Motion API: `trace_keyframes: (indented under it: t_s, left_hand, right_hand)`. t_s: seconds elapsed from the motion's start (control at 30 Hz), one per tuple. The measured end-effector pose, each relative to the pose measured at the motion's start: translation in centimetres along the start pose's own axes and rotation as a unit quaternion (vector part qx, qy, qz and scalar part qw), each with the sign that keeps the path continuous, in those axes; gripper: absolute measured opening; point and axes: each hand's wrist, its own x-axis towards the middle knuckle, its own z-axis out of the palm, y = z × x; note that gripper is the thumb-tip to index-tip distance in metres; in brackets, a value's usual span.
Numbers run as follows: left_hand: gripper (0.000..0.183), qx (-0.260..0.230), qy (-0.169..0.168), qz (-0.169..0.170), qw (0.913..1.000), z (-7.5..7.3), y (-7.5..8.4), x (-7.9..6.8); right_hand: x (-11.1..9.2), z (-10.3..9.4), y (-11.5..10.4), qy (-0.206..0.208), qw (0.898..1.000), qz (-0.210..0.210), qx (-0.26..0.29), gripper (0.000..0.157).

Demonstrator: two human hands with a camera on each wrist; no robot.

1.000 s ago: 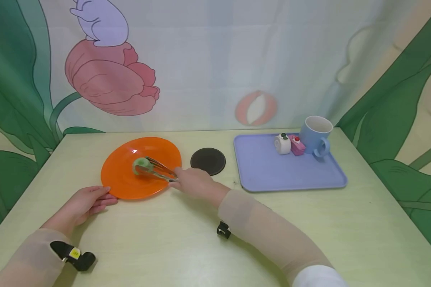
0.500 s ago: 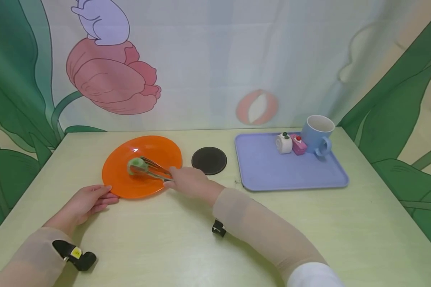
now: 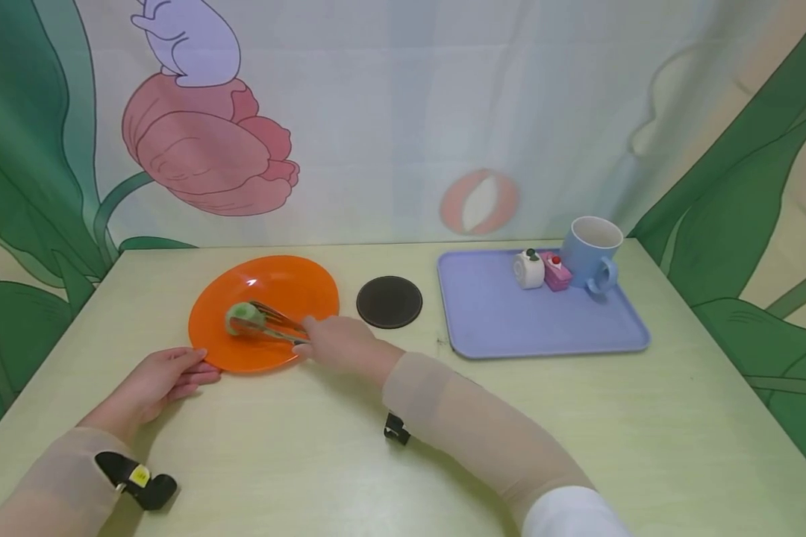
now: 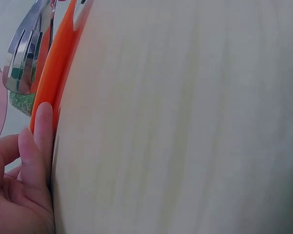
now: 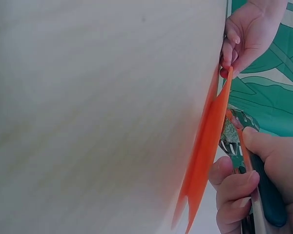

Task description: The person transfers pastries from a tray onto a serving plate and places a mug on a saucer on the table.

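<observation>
My left hand (image 3: 157, 382) pinches the near-left rim of the orange plate (image 3: 316, 287), thumb on top and fingers below. My right hand (image 3: 344, 343) grips metal tongs with dark handles (image 5: 269, 195) over the plate. Between the slotted ends of the tongs (image 4: 20, 66) sits a small round green item (image 3: 243, 310), perhaps a toy pastry; its exact kind is unclear. It is on or just above the plate's left half. In the left wrist view the tongs' end partly hides the green item (image 4: 22, 103).
A black round coaster (image 3: 389, 302) lies right of the plate. Farther right, a lilac tray (image 3: 530, 328) bears a white roll cake (image 3: 528, 270), a pink cake slice (image 3: 556, 273) and a blue mug (image 3: 586, 257). A printed curtain (image 3: 363, 134) hangs behind the table.
My right hand has moved left over the plate, carrying the tongs and the green item from near the plate's middle toward its left side. My left hand stays at the rim.
</observation>
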Motion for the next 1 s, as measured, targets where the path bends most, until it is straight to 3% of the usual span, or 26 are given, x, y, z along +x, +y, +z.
trace_keyframes:
  t_s: [1.0]
  left_hand:
    - [0.056,0.000,-0.005,0.002,1.0000,0.0,0.0,0.0]
  right_hand:
    - [0.9,0.6,-1.2,-0.008,1.000,0.021,-0.022,0.045]
